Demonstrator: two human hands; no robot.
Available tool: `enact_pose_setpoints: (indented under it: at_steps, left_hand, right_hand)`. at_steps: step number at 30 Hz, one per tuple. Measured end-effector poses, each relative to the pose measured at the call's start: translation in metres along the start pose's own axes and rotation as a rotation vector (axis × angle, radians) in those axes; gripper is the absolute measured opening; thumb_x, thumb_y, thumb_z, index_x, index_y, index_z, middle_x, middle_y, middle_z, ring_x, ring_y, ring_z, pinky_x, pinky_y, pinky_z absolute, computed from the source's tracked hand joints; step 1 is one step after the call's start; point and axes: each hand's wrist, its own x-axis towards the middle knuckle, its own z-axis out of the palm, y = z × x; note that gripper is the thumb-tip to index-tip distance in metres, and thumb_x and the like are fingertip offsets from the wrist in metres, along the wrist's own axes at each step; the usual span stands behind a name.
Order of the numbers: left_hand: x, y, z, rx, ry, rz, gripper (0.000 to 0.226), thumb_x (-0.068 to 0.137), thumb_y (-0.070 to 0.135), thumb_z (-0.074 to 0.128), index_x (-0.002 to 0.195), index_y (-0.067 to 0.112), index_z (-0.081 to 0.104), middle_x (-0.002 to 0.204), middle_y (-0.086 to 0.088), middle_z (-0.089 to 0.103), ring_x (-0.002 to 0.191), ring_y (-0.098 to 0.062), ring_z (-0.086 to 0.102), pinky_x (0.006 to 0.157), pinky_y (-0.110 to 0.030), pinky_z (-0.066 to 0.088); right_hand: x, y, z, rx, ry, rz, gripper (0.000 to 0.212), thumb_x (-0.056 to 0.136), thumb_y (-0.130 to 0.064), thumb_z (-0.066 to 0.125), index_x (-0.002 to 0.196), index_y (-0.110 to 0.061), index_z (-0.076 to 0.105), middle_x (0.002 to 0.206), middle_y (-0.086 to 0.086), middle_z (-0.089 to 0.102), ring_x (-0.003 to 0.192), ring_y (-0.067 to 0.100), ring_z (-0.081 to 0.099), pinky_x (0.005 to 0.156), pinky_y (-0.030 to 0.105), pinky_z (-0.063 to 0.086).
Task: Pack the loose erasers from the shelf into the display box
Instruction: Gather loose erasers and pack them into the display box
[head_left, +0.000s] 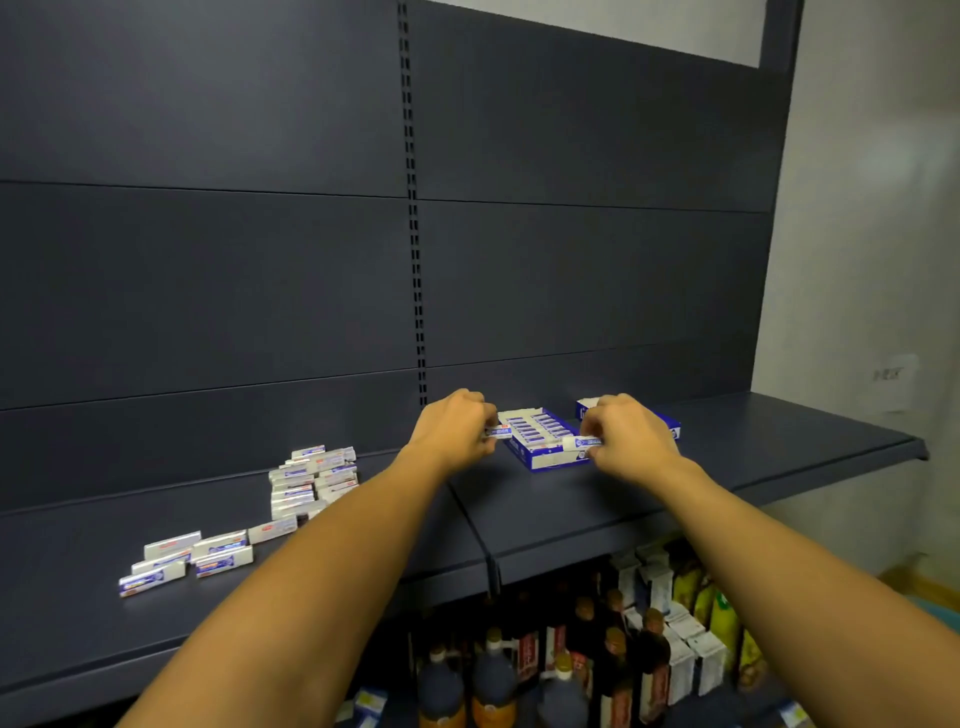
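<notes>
Both hands at box (540, 441), mid-shelf (727, 467). Left hand (454, 428) pinches eraser (500, 431); right hand (621, 434) pinches another (582, 442), long axes left-right. Loose pile (311, 480) far left, nearer left hand.

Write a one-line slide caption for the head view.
Both hands, left hand and right hand, each hold an eraser over the blue display box; loose erasers wait on the shelf.

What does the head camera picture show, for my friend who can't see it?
Two hands each hold one eraser over a blue display box on a dark shelf: left hand, right hand. A pile of loose erasers lies further left.
</notes>
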Motion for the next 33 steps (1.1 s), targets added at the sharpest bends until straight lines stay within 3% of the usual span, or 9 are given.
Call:
enact_pose_setpoints:
  at_steps: [6,13,17,22,28,33]
  left_hand:
    - [0.023,0.018,0.013,-0.009,-0.007,0.021,0.032,0.094,0.038,0.064,0.122,0.022,0.065,0.12,0.003,0.061,0.115,-0.016,0.054,0.073,-0.028,0.04]
    - [0.059,0.026,0.039,-0.024,-0.027,0.03,0.032,0.093,0.039,0.067,0.119,0.021,0.065,0.12,0.001,0.062,0.113,-0.016,0.054,0.075,-0.028,0.042]
    - [0.083,0.019,0.053,-0.028,-0.029,0.017,0.031,0.093,0.039,0.067,0.119,0.022,0.065,0.12,0.002,0.062,0.112,-0.015,0.054,0.075,-0.028,0.042]
    - [0.112,0.001,0.067,-0.039,-0.026,-0.007,0.029,0.093,0.038,0.067,0.118,0.022,0.067,0.118,0.003,0.062,0.112,-0.015,0.055,0.075,-0.028,0.042]
    - [0.139,-0.018,0.085,-0.053,-0.013,-0.036,0.028,0.093,0.036,0.066,0.118,0.022,0.068,0.117,0.003,0.062,0.109,-0.015,0.056,0.075,-0.027,0.043]
    - [0.148,-0.021,0.097,-0.05,-0.048,-0.035,0.029,0.093,0.037,0.065,0.118,0.022,0.068,0.117,0.003,0.062,0.109,-0.015,0.056,0.078,-0.029,0.048]
  right_hand:
    - [0.001,0.025,0.008,0.022,0.018,0.018,0.023,0.085,-0.029,0.077,0.106,-0.023,0.069,0.113,-0.004,0.063,0.107,0.013,0.056,0.071,0.025,0.044]
    - [0.02,0.049,0.026,0.025,-0.006,0.024,0.021,0.086,-0.028,0.075,0.105,-0.022,0.07,0.114,-0.002,0.064,0.11,0.015,0.055,0.078,0.029,0.051]
    - [0.047,0.064,0.035,0.018,-0.014,0.011,0.021,0.085,-0.027,0.075,0.105,-0.023,0.069,0.111,-0.004,0.061,0.11,0.015,0.053,0.072,0.027,0.041]
    - [0.091,0.069,0.048,0.011,0.002,-0.024,0.022,0.086,-0.028,0.074,0.106,-0.024,0.068,0.106,-0.007,0.059,0.106,0.014,0.052,0.074,0.028,0.045]
    - [0.134,0.073,0.064,0.01,0.025,-0.062,0.019,0.085,-0.027,0.074,0.103,-0.025,0.068,0.101,-0.009,0.055,0.105,0.014,0.052,0.07,0.027,0.04]
    - [0.154,0.076,0.082,0.041,-0.005,-0.099,0.023,0.086,-0.03,0.075,0.108,-0.025,0.068,0.107,-0.007,0.058,0.105,0.013,0.052,0.074,0.028,0.046]
